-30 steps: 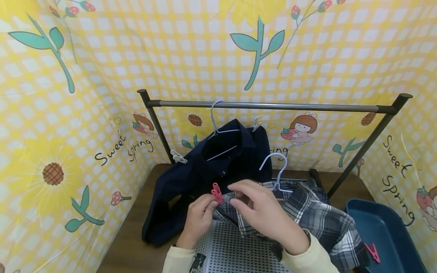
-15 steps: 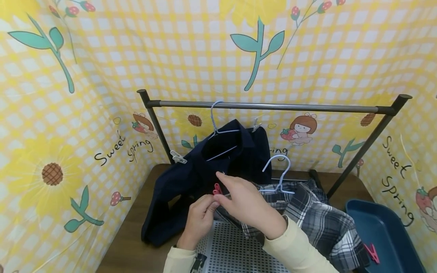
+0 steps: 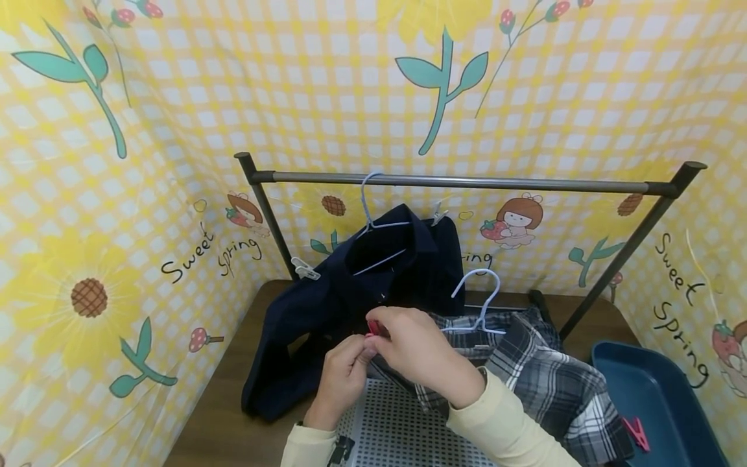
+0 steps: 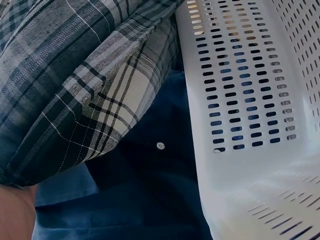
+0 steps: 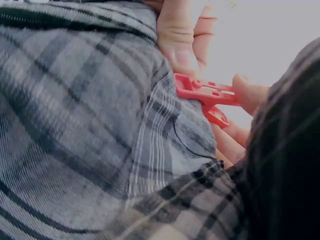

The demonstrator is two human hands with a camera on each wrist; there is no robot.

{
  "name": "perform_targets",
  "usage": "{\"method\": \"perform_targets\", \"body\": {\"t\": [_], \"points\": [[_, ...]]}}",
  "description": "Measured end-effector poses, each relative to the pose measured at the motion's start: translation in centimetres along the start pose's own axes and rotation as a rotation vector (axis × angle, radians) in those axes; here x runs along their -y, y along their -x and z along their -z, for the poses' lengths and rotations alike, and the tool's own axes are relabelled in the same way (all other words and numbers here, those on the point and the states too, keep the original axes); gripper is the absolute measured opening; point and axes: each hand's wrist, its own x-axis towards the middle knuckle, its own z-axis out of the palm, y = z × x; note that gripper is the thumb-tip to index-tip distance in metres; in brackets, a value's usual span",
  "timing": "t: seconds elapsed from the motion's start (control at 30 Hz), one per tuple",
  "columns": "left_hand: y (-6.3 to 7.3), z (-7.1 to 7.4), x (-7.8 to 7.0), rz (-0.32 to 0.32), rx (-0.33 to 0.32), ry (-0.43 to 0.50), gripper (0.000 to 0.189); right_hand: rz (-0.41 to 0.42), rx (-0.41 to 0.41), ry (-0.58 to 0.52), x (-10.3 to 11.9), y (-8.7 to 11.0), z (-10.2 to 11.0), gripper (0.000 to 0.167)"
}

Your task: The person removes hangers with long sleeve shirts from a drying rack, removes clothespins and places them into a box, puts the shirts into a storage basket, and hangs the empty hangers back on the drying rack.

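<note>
A grey plaid shirt [image 3: 548, 363] lies over a pale blue hanger [image 3: 481, 318] in front of the rack. My left hand [image 3: 341, 373] pinches the shirt's left edge, its fingertips close to a red clothespin [image 5: 200, 92]. My right hand [image 3: 420, 347] pinches that clothespin, mostly hidden by fingers in the head view. The right wrist view shows the clothespin's nose against the plaid cloth, with fingertips at its handles. Plaid cloth hides the left fingers in the left wrist view.
A navy shirt [image 3: 327, 298] with white clothespins [image 3: 305, 268] hangs from the metal rack [image 3: 467, 183]. Under my hands stands a white perforated basket [image 4: 240, 165]. At right, a blue tray [image 3: 659, 383] holds another red clothespin [image 3: 636, 433]. A patterned yellow cloth surrounds the table.
My right hand has moved left to the red clothespin, and its fingers have closed on it. The pale blue hanger has shifted slightly right. My left hand has stayed nearly still.
</note>
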Motion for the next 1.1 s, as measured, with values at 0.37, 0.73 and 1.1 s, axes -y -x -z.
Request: {"method": "perform_targets", "body": {"t": [0.37, 0.73, 1.1], "points": [[-0.2, -0.1, -0.2, 0.008, 0.021, 0.042, 0.022, 0.163, -0.199, 0.014, -0.4, 0.3, -0.4, 0.020], [-0.1, 0.0, 0.0, 0.016, 0.028, 0.020, 0.007, 0.126, -0.129, -0.099, -0.1, 0.7, 0.8, 0.025], [-0.1, 0.1, -0.2, 0.076, 0.044, 0.011, 0.019, 0.094, -0.086, -0.182, 0.0, 1.6, 1.9, 0.033]]}}
